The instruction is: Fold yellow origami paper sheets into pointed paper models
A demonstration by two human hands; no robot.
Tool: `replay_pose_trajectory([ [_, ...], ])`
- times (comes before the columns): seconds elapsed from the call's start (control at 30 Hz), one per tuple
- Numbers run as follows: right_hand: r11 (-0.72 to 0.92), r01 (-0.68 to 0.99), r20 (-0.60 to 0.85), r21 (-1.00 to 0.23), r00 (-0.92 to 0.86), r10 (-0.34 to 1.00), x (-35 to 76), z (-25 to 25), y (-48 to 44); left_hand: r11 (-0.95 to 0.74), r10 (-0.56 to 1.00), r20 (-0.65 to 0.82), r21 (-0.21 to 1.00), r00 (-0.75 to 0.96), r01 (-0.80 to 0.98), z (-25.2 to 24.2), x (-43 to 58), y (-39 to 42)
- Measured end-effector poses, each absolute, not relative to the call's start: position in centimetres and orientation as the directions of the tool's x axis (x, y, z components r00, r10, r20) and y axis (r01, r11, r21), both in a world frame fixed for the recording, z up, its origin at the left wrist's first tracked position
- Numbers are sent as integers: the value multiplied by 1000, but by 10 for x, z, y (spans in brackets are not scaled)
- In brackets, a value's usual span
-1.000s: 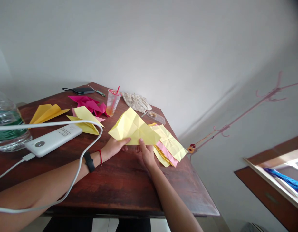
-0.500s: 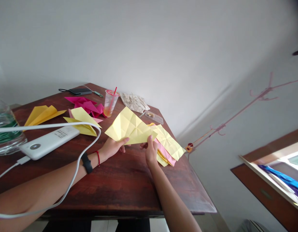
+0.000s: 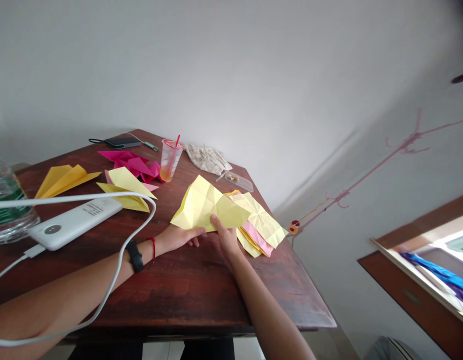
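A creased sheet of pale yellow paper (image 3: 204, 202) is held up over the table between both my hands, bent along its fold lines. My left hand (image 3: 180, 237) grips its lower left edge, thumb in front and the other fingers behind or below. With the thumb on the front face, my right hand (image 3: 225, 237) pinches the sheet near the middle of its lower edge; its other fingers are hidden behind the paper. Just right of the sheet lies a stack of creased papers (image 3: 261, 220), pale yellow on top with pink and orange beneath.
A white power bank (image 3: 79, 222) with a looping white cable (image 3: 120, 255) sits left, beside a plastic bottle (image 3: 8, 205). Behind are folded yellow paper (image 3: 66, 180), magenta paper (image 3: 135, 165), a drink cup (image 3: 170, 162), a cloth bag (image 3: 206, 157) and a clear plastic case (image 3: 239, 181).
My right hand has shifted left along the lower edge, from the right corner toward the middle. The yellow sheet has moved slightly right and down, and bends more.
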State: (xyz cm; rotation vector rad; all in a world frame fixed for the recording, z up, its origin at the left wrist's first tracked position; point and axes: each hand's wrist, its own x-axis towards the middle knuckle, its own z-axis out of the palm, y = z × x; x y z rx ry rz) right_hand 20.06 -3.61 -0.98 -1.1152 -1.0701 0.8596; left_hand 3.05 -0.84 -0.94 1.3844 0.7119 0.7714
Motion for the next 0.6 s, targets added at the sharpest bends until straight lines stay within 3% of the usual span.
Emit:
replay_pose_trajectory([
  [0.13, 298, 41, 287, -954, 424, 859, 218, -16, -26, -234, 845, 164, 969, 509, 76, -9, 25, -7],
  [0.27, 280, 40, 269, -959, 431, 861, 232, -17, -18, -494, 791, 349, 849, 503, 188, -7, 19, -4],
  [0.47, 280, 108, 300, -954, 404, 864, 235, -18, -15, -603, 724, 400, 762, 561, 235, 1, 14, -1],
  [0.6, 276, 162, 318, -947, 375, 871, 236, -16, -16, -691, 684, 429, 641, 590, 335, 4, 12, 1],
])
